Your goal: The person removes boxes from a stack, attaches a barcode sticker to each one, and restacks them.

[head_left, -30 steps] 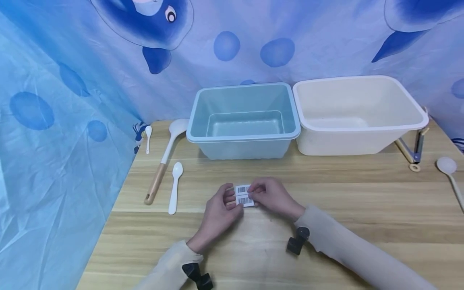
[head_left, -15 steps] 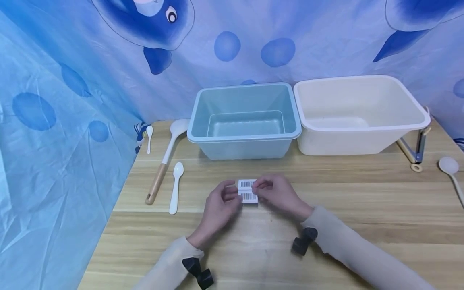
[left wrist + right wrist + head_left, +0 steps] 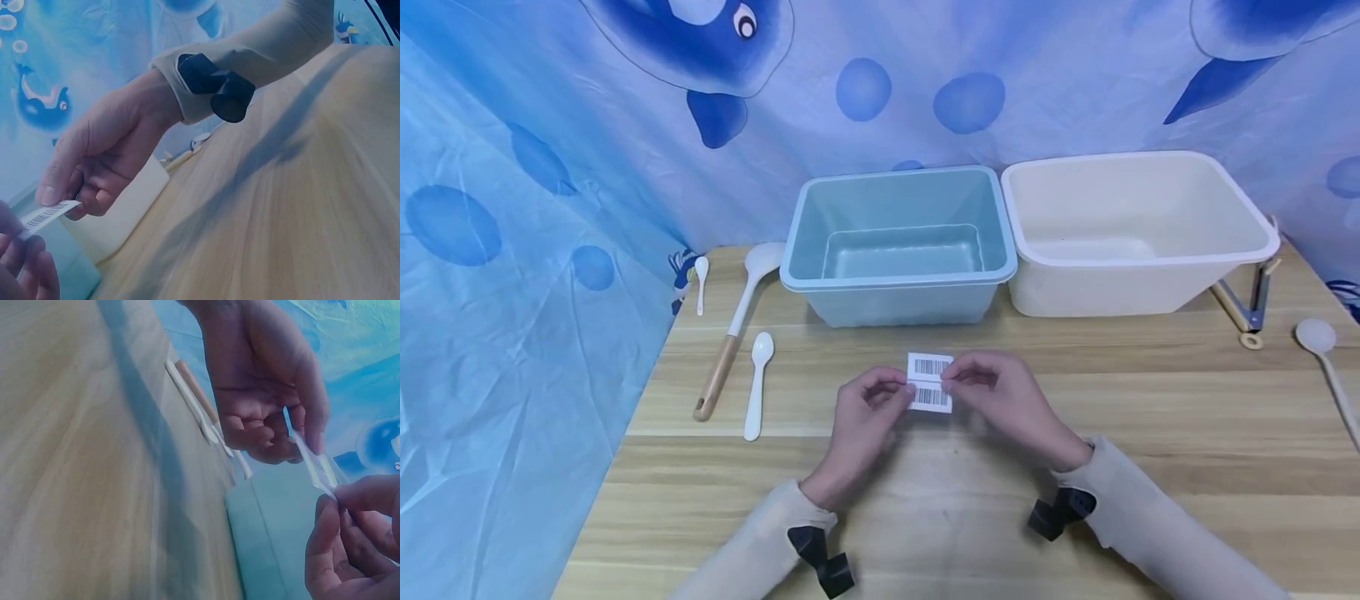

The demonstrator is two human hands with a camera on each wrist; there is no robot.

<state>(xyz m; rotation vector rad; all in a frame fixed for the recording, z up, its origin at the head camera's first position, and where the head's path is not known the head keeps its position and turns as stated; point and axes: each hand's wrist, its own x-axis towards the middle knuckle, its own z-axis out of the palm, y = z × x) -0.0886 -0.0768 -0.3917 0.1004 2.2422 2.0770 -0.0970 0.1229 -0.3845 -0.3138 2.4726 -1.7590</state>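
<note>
Fingers of your left hand (image 3: 861, 425) and right hand (image 3: 1011, 400) pinch the white barcoded slip (image 3: 930, 383) by opposite side edges, near the middle of the head view; that grip likely serves to stretch it level, both barcodes facing you; the teal bin (image 3: 898, 307) and white bin (image 3: 1093, 292), upper centre and upper right, are probably set back to give your hands room; from above, the slip's underside is hidden; your left hand is cut off at the lower left of the left wrist view; the right wrist view shows glossy edges, so you can't tell paper from film; a metal tool (image 3: 1255, 310) sits partly behind the white bin.
</note>
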